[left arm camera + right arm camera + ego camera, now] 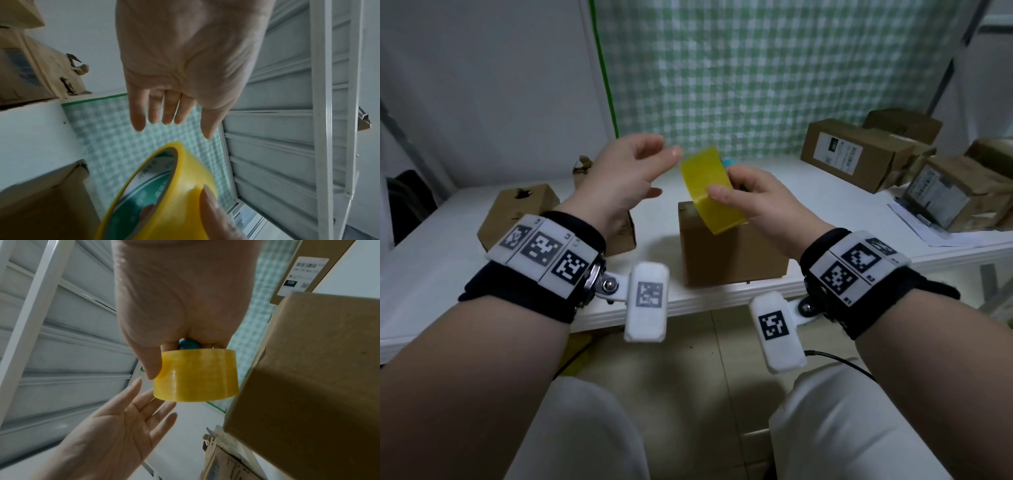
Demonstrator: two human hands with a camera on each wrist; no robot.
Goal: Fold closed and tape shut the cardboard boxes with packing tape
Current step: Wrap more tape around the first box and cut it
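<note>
A yellow roll of packing tape (709,190) (164,194) (195,376) hangs in the air above a closed brown cardboard box (729,246) near the table's front edge. My right hand (756,202) grips the roll, thumb on its outer band, together with a small blue object (189,344) behind it. My left hand (626,178) (174,113) hovers just left of the roll with fingers straight and spread, touching nothing.
A torn brown box (517,212) sits at the left of the white table (448,274). Several labelled boxes (859,150) are stacked at the back right, with a paper sheet (935,229) beneath them. A green checked curtain (756,68) hangs behind.
</note>
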